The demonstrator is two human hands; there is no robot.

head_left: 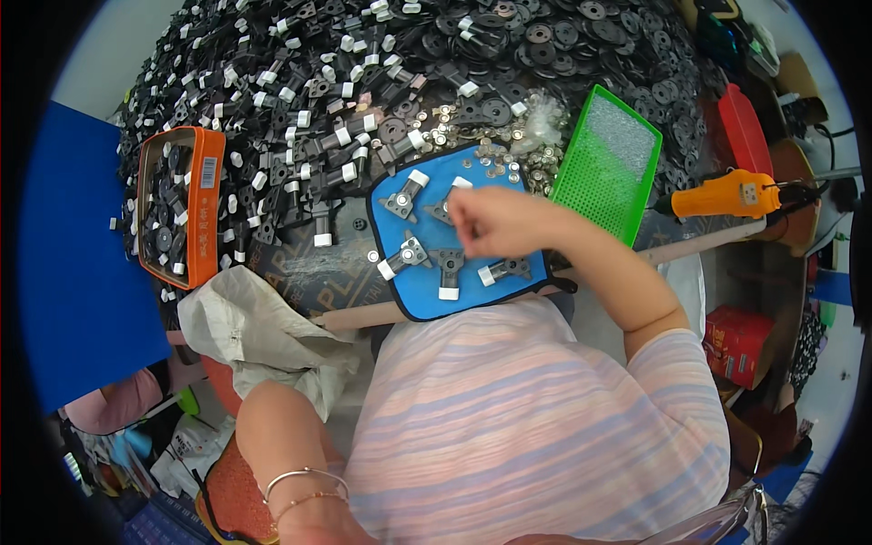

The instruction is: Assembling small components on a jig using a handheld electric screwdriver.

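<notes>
My right hand point(500, 222) is over a blue mat point(472, 286) with a black border, its fingers curled together and slightly blurred. What the fingertips hold, if anything, is hidden. Right beside them lies a black plastic bracket point(440, 213) with a white cap, partly covered by the hand. Several similar brackets lie around it; one bracket point(405, 254) and another bracket point(403, 196) bear a round silver piece. Small silver discs point(495, 166) are scattered at the mat's far edge. My left hand point(322, 530), below a braceleted wrist, is cut off by the lower edge; its fingers are out of sight.
A large heap of black parts with white caps point(300, 118) covers the far table, with black discs point(581, 32) at right. A green tray point(590, 182) of small pieces and an orange power screwdriver point(727, 194) lie right. An orange box point(207, 209) and whitish sack point(245, 318) are left.
</notes>
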